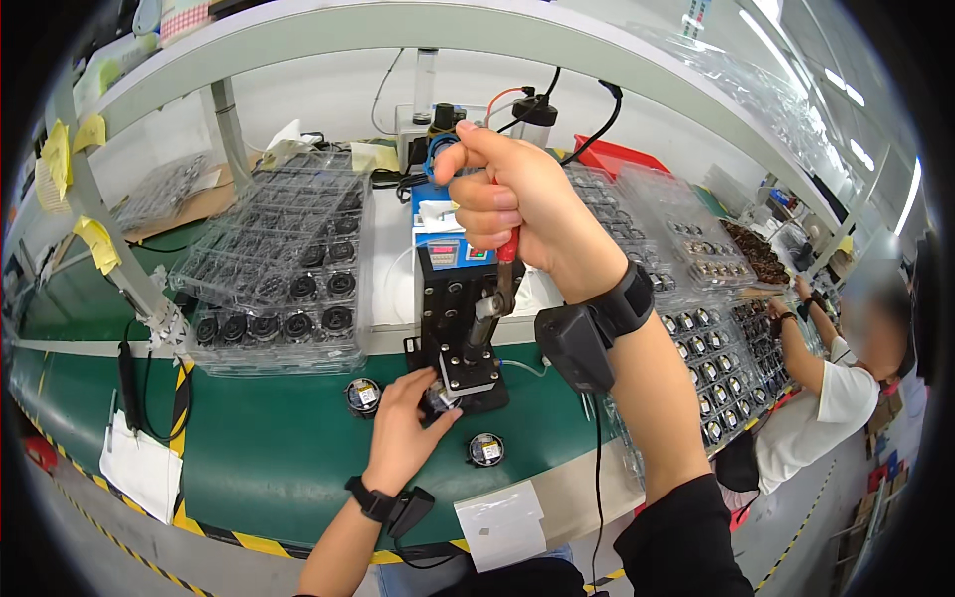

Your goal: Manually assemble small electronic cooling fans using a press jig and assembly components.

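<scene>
My right hand (512, 189) is closed around the red handle (508, 247) of a black bench-top lever press (438, 308), holding it raised above the press body. At the press's foot, my left hand (400, 428) has its thumb and fingers around a small round black part (443, 401) beneath the press head; the fingers hide some of it. Two similar round parts with pale labels lie on the green bench: one (363, 396) left of my left hand, another (485, 450) to its right, nearer me.
Stacked clear trays (269, 259) of round black parts stand at left. More filled trays (711, 373) lie at right, where a co-worker (826, 388) reaches in. A blue control box (460, 251) sits behind the press. White paper (500, 525) hangs at the front edge.
</scene>
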`<state>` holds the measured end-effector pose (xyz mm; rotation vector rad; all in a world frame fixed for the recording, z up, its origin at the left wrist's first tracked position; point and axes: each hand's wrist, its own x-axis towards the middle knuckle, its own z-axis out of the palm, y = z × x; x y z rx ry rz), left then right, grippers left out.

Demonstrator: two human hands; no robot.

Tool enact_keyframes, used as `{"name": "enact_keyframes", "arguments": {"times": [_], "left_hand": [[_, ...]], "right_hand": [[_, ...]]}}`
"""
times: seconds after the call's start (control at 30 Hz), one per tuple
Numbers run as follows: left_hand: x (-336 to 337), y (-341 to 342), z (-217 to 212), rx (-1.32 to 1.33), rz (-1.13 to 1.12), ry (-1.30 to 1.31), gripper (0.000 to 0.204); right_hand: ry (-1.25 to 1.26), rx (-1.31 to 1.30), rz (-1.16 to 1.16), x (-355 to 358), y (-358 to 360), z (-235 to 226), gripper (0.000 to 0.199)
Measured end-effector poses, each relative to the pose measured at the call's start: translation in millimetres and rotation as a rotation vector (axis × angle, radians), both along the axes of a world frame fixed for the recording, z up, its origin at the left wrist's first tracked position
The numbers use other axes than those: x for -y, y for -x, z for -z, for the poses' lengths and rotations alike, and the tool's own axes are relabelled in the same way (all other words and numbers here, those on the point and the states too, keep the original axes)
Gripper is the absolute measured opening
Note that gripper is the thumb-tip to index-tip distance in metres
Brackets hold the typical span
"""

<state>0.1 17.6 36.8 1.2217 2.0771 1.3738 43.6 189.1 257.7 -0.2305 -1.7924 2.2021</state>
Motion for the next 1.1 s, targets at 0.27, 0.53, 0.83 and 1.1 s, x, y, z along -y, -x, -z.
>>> {"name": "enact_keyframes", "arguments": {"times": [0.27,0.53,0.83,1.1], "left_hand": [[-34.9,-6.6,31.4,-0.428,-0.053,-0.063,0.054],[-26.7,25.2,36.4,-0.394,0.117,0.032,0.042],[-29.0,9.0,15.6,-0.219,0.168,-0.021,0.032],[-33.3,20.9,32.1,-0.273,0.179,0.014,0.043]], "right_hand": [[0.132,-0.05,0.135,-6.7,18.9,14.0,0.039],[-0.034,-0.177,0.211,-5.9,39.3,31.1,0.058],[-0.035,-0.253,0.234,-8.2,39.1,36.3,0.058],[-0.008,-0.261,0.223,-7.4,31.3,34.7,0.056]]}}
